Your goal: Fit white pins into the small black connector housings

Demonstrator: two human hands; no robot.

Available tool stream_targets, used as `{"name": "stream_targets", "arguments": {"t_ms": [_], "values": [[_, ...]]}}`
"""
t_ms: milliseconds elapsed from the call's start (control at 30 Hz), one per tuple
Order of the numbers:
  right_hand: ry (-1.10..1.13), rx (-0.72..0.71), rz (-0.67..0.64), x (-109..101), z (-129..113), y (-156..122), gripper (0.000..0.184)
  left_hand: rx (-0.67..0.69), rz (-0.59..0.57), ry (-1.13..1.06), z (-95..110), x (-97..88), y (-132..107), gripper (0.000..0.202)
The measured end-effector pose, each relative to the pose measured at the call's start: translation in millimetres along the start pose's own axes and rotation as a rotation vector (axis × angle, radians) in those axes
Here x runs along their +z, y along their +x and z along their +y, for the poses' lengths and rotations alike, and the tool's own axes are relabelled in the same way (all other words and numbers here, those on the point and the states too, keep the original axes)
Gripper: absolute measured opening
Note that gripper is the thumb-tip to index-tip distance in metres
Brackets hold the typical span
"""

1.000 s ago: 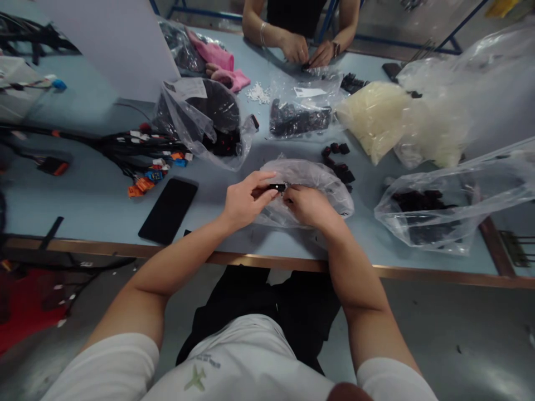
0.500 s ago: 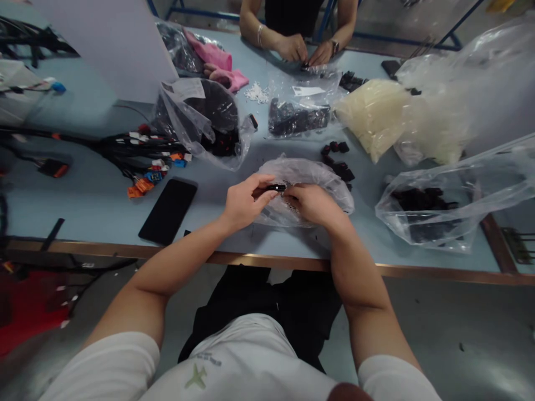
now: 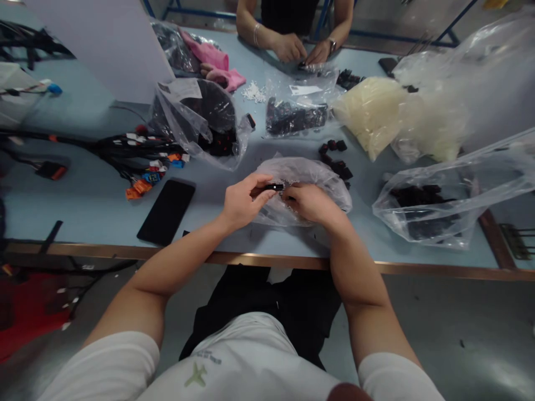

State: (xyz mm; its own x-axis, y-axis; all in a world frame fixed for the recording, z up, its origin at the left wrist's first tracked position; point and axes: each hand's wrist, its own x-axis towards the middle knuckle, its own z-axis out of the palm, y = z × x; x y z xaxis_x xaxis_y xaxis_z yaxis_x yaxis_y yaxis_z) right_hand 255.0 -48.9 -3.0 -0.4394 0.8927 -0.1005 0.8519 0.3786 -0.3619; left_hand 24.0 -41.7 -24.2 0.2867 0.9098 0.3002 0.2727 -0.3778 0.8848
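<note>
Between the thumb and fingers of my left hand [image 3: 243, 201] is a small black connector [image 3: 275, 187], with a white spot showing on it. My right hand [image 3: 310, 203] is closed just right of the connector, its fingertips pointing down over a clear plastic bag [image 3: 326, 170]. Small light pieces show in the bag under my fingers. What my right fingertips pinch, if anything, is hidden. Several black connectors [image 3: 339, 167] lie beyond the bag on its right side.
A black phone [image 3: 166, 211] lies left of my left arm. Behind it is a wire harness [image 3: 104, 146] with orange and blue connectors. Bags of black parts [image 3: 296, 117] and a cream-coloured bag [image 3: 370, 114] stand farther back. Across the table a co-worker's hands [image 3: 303, 50] handle a small dark part.
The whole view has shifted slightly. Both hands keep nearly the same place and grip, with the black connector still in my left hand.
</note>
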Motion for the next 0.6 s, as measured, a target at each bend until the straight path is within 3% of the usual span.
{"name": "stream_targets", "arguments": {"t_ms": [333, 600], "values": [[0.158, -0.066, 0.161, -1, 11, -1, 0.014, 0.015, 0.000, 0.007, 3, -1.0, 0, 0.034], [0.302, -0.148, 0.329, -4, 12, -2, 0.008, 0.107, 0.007, 0.114, 4, -2.4, 0, 0.034]]}}
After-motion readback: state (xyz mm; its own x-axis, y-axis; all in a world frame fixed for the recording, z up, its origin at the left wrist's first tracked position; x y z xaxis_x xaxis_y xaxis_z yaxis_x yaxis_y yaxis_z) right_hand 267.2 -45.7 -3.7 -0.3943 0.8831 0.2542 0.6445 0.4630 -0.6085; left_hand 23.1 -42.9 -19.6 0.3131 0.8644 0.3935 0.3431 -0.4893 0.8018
